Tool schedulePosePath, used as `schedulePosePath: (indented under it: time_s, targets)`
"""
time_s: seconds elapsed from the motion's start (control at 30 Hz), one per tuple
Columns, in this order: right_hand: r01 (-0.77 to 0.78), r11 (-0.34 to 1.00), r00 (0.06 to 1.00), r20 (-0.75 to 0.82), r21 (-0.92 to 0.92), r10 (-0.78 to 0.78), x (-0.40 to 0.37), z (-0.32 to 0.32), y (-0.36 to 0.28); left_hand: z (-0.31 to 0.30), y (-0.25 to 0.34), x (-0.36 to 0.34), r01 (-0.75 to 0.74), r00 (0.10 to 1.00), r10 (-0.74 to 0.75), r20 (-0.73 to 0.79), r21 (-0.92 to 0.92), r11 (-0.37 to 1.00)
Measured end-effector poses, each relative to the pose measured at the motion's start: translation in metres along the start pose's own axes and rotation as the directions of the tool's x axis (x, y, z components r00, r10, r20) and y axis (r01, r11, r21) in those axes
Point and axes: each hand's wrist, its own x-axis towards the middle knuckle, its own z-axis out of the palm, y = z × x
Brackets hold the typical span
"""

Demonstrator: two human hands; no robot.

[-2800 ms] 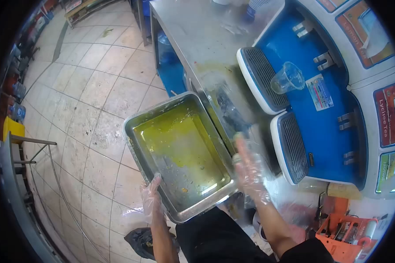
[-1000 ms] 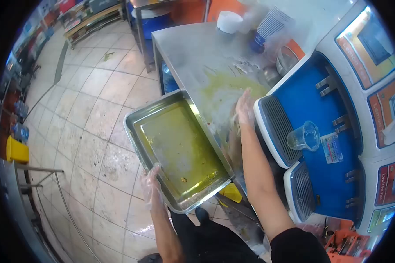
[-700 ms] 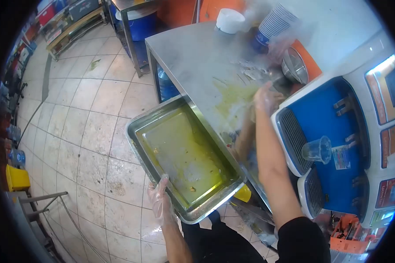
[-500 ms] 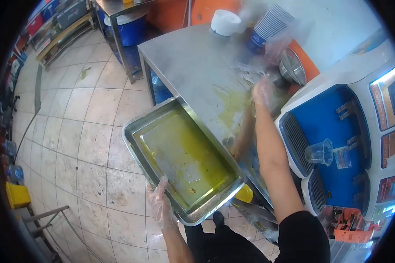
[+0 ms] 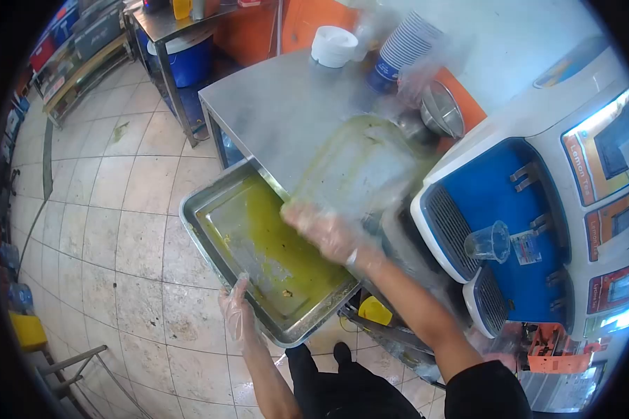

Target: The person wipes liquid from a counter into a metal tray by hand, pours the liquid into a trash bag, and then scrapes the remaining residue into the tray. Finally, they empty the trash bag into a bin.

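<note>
A metal tray (image 5: pixel 206 234) with yellow-green liquid and small food bits is tilted beside the steel table (image 5: pixel 258 91), its far side close to the table edge. My left hand (image 5: pixel 239 314), in a clear plastic glove, grips the tray's near left rim. Above the tray's right side and the table edge is my right hand (image 5: pixel 325 234), also gloved, with its fingers bent together; whatever may be under them is hidden. Wet yellow-green smears (image 5: pixel 356 150) curve across the tabletop beyond it.
White bowls (image 5: pixel 334 46), stacked paper cups (image 5: pixel 407 52) and a metal bowl (image 5: pixel 442 110) stand at the table's back. A drink dispenser (image 5: pixel 426 202) with a plastic cup (image 5: pixel 489 243) is on the right. A yellow container (image 5: pixel 375 310) sits below the table edge.
My right hand has come from the back of the table toward me and left, to the tray's edge. The smear on the table now forms a curved band. My left hand still holds the tray.
</note>
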Motion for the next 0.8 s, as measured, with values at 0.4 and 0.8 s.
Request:
schedulePosePath:
  time_s: [0.4,0.8]
  targets:
    - [-0.425,0.576,0.864,-0.503,-0.698,0.027,0.02,-0.117,0.149,0.01,0.01,-0.028,0.057,0.998,-0.058,-0.024,-0.038,0.998]
    - [0.201,0.874,0.979,0.077,-0.441,-0.187,0.014,0.007,0.006,0.01,-0.001,-0.032,0.107,0.994,-0.106,0.036,-0.032,0.994]
